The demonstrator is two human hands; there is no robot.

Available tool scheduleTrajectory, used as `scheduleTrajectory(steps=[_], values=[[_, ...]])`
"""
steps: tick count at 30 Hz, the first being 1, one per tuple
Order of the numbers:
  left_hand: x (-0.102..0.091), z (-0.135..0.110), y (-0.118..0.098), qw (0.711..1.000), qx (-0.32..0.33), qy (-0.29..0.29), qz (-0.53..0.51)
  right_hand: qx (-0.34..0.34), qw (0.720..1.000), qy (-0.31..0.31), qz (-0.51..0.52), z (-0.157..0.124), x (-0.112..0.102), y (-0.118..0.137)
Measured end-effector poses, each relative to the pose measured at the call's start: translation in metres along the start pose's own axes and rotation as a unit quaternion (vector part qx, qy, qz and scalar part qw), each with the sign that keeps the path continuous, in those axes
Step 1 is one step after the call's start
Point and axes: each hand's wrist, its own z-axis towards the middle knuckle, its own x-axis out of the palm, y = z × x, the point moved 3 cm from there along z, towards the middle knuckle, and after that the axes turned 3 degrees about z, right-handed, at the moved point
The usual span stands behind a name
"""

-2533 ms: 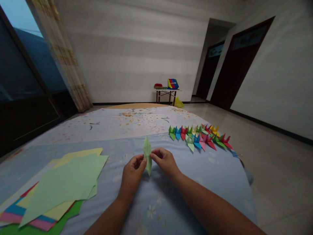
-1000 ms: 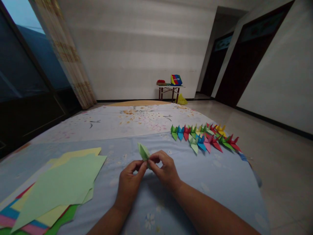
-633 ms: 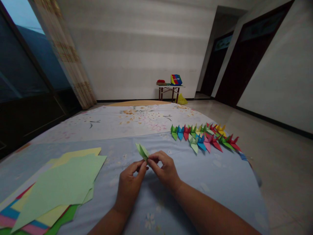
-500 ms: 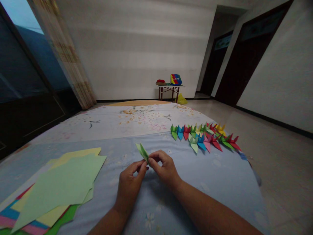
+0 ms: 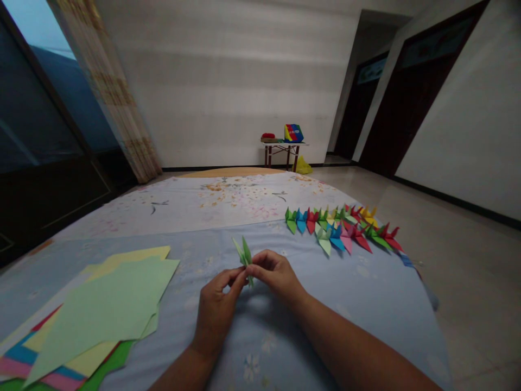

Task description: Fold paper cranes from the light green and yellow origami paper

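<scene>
A small light-green folded paper crane [image 5: 245,253] is pinched between both hands above the blue part of the tablecloth. Its narrow points stick up and away from me, and a short tip shows below the fingers. My left hand [image 5: 222,296] grips its lower left side with thumb and forefinger. From the right, my right hand [image 5: 277,277] pinches it near the middle, fingertips almost touching the left ones. The fingers cover the centre of the folds. Finished paper cranes [image 5: 324,240] in several colours stand in rows to the right.
Loose coloured paper sheets [image 5: 109,298] lie in a fanned pile on the left. The table wears a flowered tablecloth [image 5: 195,217]. Beyond it, a small side table [image 5: 287,144] with a colourful box [image 5: 293,133] stands by the wall, a yellow bag [image 5: 302,165] beneath.
The folded paper has turned more upright and its points have spread apart, with a tip now showing under the fingers. Both hands keep their pinch in nearly the same place.
</scene>
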Motion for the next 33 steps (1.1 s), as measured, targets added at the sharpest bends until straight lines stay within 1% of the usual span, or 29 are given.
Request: scheduleTrajectory(steps=[8, 11, 14, 16, 18, 20, 22, 23, 25, 28, 30, 33], values=[[0.002, 0.0, 0.002, 1.0, 0.005, -0.002, 0.01, -0.001, 1.0, -0.001, -0.019, 0.0, -0.002, 0.002], [0.002, 0.0, 0.003, 1.0, 0.003, -0.001, 0.005, -0.03, 0.996, -0.009, -0.088, 0.0, -0.003, 0.002], [0.003, -0.001, 0.002, 1.0, 0.01, 0.001, 0.01, -0.071, 0.981, -0.02, -0.179, -0.001, -0.004, 0.003], [0.002, -0.001, 0.001, 1.0, 0.02, -0.002, 0.02, -0.076, 0.978, -0.034, -0.192, -0.001, -0.005, 0.002], [0.001, -0.001, 0.0, 0.999, 0.029, -0.017, 0.032, -0.066, 0.982, -0.052, -0.17, 0.0, -0.007, 0.002], [0.0, 0.0, 0.002, 0.998, 0.026, -0.05, 0.036, -0.052, 0.987, -0.069, -0.138, 0.003, -0.008, 0.001], [-0.001, 0.001, 0.006, 0.996, 0.001, -0.086, 0.012, -0.036, 0.99, -0.078, -0.116, 0.005, -0.01, 0.001], [-0.001, 0.002, 0.009, 0.995, -0.019, -0.095, -0.015, -0.028, 0.991, -0.08, -0.108, 0.005, -0.01, 0.001], [0.002, 0.003, 0.014, 0.991, -0.062, -0.088, -0.084, -0.016, 0.993, -0.076, -0.094, 0.006, -0.01, 0.001], [0.008, 0.005, 0.018, 0.981, -0.102, -0.046, -0.161, -0.002, 0.996, -0.061, -0.066, 0.006, -0.008, 0.001], [0.01, 0.005, 0.018, 0.978, -0.11, -0.032, -0.176, 0.008, 0.998, -0.047, -0.048, 0.006, -0.007, 0.001], [0.009, 0.005, 0.019, 0.977, -0.109, -0.042, -0.181, 0.025, 0.999, -0.025, -0.021, 0.006, -0.006, -0.001]])
